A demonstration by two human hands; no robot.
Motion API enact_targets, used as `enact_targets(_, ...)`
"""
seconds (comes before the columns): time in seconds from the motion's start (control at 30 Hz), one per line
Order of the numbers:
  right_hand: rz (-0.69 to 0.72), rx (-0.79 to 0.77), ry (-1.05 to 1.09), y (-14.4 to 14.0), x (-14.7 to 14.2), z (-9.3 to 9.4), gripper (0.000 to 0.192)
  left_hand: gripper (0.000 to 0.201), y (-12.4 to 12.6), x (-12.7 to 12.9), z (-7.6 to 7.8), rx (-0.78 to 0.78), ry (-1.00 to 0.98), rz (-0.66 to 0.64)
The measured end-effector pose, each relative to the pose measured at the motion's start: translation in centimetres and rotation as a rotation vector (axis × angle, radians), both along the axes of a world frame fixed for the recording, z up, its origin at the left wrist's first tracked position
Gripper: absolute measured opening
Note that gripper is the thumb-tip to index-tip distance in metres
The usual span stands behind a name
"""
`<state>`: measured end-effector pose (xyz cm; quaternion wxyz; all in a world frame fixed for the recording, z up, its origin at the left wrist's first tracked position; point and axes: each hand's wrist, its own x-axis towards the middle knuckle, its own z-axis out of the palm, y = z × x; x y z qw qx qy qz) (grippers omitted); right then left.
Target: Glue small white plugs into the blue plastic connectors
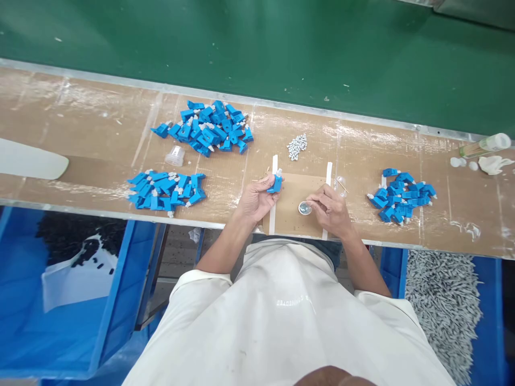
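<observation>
My left hand [257,199] grips a blue plastic part [275,184] with a whitish tip pointing up and away from me. My right hand [330,208] has its fingers pinched together at the rim of a small round dish [304,208] with grey contents. Whatever lies between those fingertips is too small to make out. Both hands are over a cardboard patch [300,185] edged by two white tape strips. Beyond it is a small heap of grey metal-looking pieces [296,147]. A thin wooden stick [342,186] lies right of my right hand.
Blue parts form piles at back left [217,126], front left [167,190] and right [400,195]. A clear plastic cup [175,156] stands between the left piles. At far right lies a container of sticks [485,145]. Blue bins [112,300] flank me below the bench edge.
</observation>
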<state>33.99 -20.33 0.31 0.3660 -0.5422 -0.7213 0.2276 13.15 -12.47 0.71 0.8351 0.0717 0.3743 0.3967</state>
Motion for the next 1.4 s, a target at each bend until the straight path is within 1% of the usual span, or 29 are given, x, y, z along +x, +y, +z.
enact_targets(0.07, 0.013, -0.031, 0.039, -0.1, -0.1, -0.2, 0.024, 0.022, 0.0, 0.1, 0.0, -0.005, 0.025, 0.015)
enact_targets(0.13, 0.012, -0.090, 0.076, -0.3, 0.0, -0.3, 0.026, 0.018, 0.0, 0.1, 0.0, -0.013, 0.031, 0.022)
enact_targets(0.2, -0.032, -0.144, 0.130, -0.4, 0.3, -0.4, 0.028, 0.015, -0.1, 0.1, 0.1, -0.015, 0.019, 0.014)
enact_targets(0.27, -0.116, -0.187, 0.241, -0.4, 0.7, -0.5, 0.031, 0.013, -0.3, 0.2, 0.1, -0.004, 0.005, -0.015)
enact_targets(0.33, -0.206, -0.250, 0.413, -0.3, 1.1, -0.6, 0.036, 0.010, -0.5, 0.2, 0.0, 0.018, -0.008, -0.061)
enact_targets(0.4, -0.261, -0.332, 0.586, -0.1, 1.4, -0.7, 0.042, 0.009, -0.9, 0.3, 0.0, 0.036, -0.020, -0.135)
enact_targets(0.47, -0.285, -0.391, 0.709, 0.0, 1.6, -0.6, 0.045, 0.010, -1.3, 0.6, -0.1, 0.050, -0.037, -0.218)
enact_targets(0.57, -0.289, -0.404, 0.798, 0.0, 1.5, 0.2, 0.046, 0.013, -1.9, 1.0, 0.0, 0.058, -0.068, -0.316)
enact_targets(0.63, -0.290, -0.361, 0.807, -0.3, 1.1, 1.0, 0.045, 0.013, -2.2, 1.3, 0.2, 0.056, -0.083, -0.359)
enact_targets(0.7, -0.303, -0.277, 0.785, -0.7, 0.4, 2.0, 0.042, 0.015, -2.4, 1.5, 0.3, 0.056, -0.093, -0.407)
enact_targets(0.8, -0.350, -0.148, 0.691, -1.3, -0.7, 3.3, 0.038, 0.021, -2.6, 1.5, 0.3, 0.061, -0.115, -0.470)
enact_targets(0.9, -0.388, -0.076, 0.602, -1.9, -1.8, 4.1, 0.035, 0.027, -2.6, 1.5, 0.0, 0.075, -0.133, -0.494)
enact_targets(1.0, -0.386, -0.030, 0.553, -2.2, -2.4, 4.2, 0.032, 0.030, -2.7, 1.5, -0.2, 0.084, -0.140, -0.494)
enact_targets(1.1, -0.393, 0.000, 0.500, -2.2, -2.6, 3.9, 0.029, 0.028, -2.8, 1.5, -0.2, 0.078, -0.143, -0.498)
enact_targets(1.3, -0.372, 0.006, 0.505, -2.1, -2.4, 3.4, 0.024, 0.026, -2.8, 1.5, -0.2, 0.074, -0.152, -0.487)
enact_targets(1.4, -0.378, -0.011, 0.505, -2.0, -2.5, 3.3, 0.026, 0.028, -2.8, 1.5, -0.3, 0.081, -0.155, -0.484)
